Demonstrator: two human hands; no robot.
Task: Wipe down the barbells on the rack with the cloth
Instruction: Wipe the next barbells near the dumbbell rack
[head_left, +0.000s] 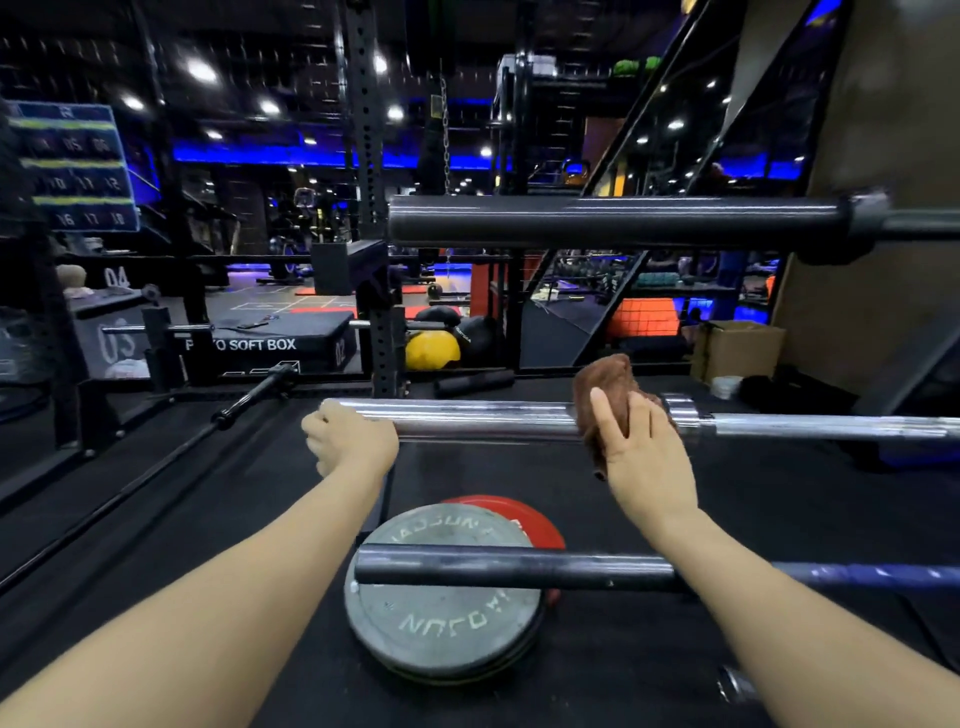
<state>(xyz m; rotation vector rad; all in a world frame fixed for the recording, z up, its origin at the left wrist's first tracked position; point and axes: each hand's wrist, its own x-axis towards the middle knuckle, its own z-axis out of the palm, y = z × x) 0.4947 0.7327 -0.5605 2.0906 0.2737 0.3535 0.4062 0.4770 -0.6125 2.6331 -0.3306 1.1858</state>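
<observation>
- Dark gym hall, round ceiling lights (201, 70) glowing white, blue strip lighting (311, 155) behind.
- Black rubber floor (779, 499); grey weight plate (441, 618) lying over a red one (519, 514).
- Black plyo box (270, 340), yellow ball (432, 349), cardboard box (737, 348).

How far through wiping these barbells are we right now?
Done: nothing shows as finished. In hand: the right hand presses the brown cloth around the chrome barbell near its collar, while the left hand steadies the sleeve end. Left, apparently: the upper black barbell and the lower dark barbell.
</observation>
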